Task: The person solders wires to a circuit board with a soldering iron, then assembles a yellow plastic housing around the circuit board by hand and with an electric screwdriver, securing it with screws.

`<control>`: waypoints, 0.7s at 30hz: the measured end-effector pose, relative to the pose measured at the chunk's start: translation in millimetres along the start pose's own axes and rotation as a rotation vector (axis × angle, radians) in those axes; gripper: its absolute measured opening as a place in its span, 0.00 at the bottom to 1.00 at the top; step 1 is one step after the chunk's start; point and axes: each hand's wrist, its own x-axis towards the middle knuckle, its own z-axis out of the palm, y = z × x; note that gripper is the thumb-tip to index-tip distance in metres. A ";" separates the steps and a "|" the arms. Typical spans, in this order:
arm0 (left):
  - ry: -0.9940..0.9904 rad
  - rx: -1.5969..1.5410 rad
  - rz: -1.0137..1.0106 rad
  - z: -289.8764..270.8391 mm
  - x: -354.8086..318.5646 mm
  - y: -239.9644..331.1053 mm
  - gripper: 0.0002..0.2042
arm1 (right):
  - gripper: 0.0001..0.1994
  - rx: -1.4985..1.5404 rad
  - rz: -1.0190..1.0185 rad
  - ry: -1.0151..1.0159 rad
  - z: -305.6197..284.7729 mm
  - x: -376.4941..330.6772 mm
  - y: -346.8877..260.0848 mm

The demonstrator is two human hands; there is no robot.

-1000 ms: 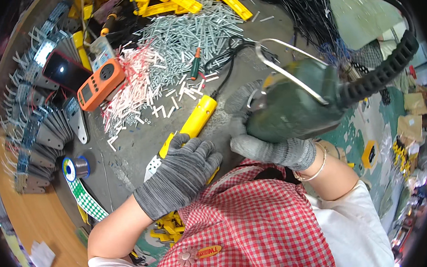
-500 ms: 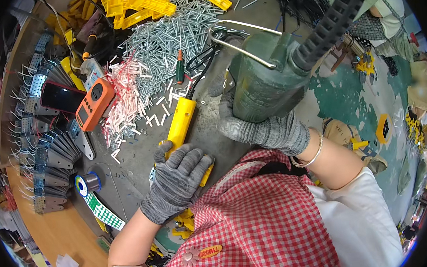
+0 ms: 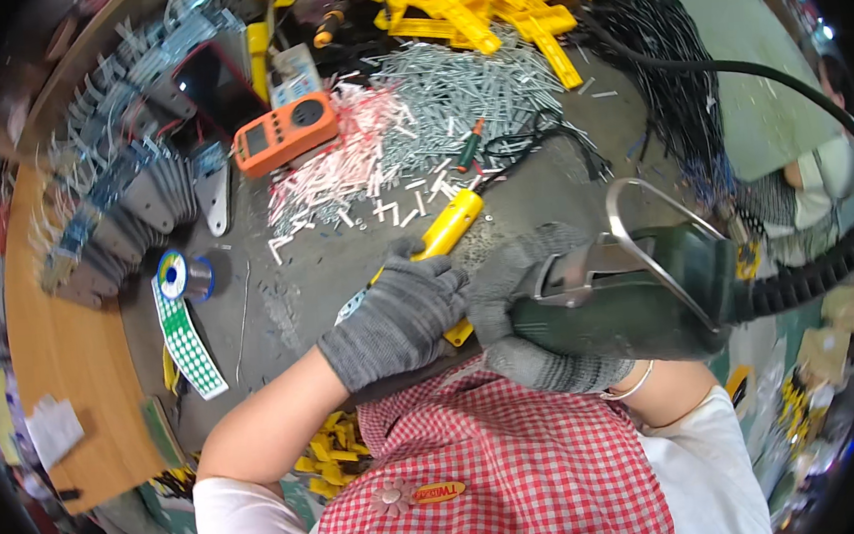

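My left hand (image 3: 396, 315), in a grey knit glove, wraps round a yellow plastic housing (image 3: 456, 222) and presses it on the dark worktop. A black cord leaves the far end of the housing. From the left side of this hand a pale metal plate (image 3: 352, 305) sticks out. My right hand (image 3: 524, 294), gloved too, grips a dark green power tool (image 3: 621, 312) with a metal hanging loop and a ribbed cable sleeve. The tool lies nearly level, its front end by the housing; its tip is hidden by my gloves.
Beyond my hands lie a pile of screws (image 3: 473, 88), white-and-pink sleeves (image 3: 359, 162), a small green screwdriver (image 3: 470, 148) and yellow housings (image 3: 486, 1). Left stand an orange meter (image 3: 286, 134), a phone (image 3: 220, 87), stacked metal plates (image 3: 136, 205) and a solder spool (image 3: 187, 276). Black cables (image 3: 658, 78) lie right.
The green tool has tipped from upright to nearly level, and its front end has come to the housing. My view has shifted; the left hand still holds the housing.
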 end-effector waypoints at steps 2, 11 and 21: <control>0.025 0.071 0.058 14.3 -2.8 -7.4 0.21 | 0.13 -0.047 -0.050 -0.063 15.6 31.7 -14.8; -0.364 0.015 -0.046 -19.1 11.1 -0.2 0.31 | 0.15 0.297 0.190 -0.059 41.1 -15.1 33.1; 0.058 -0.382 -0.900 -15.9 -45.9 10.8 0.33 | 0.06 -0.528 -0.283 -0.006 51.5 14.1 27.1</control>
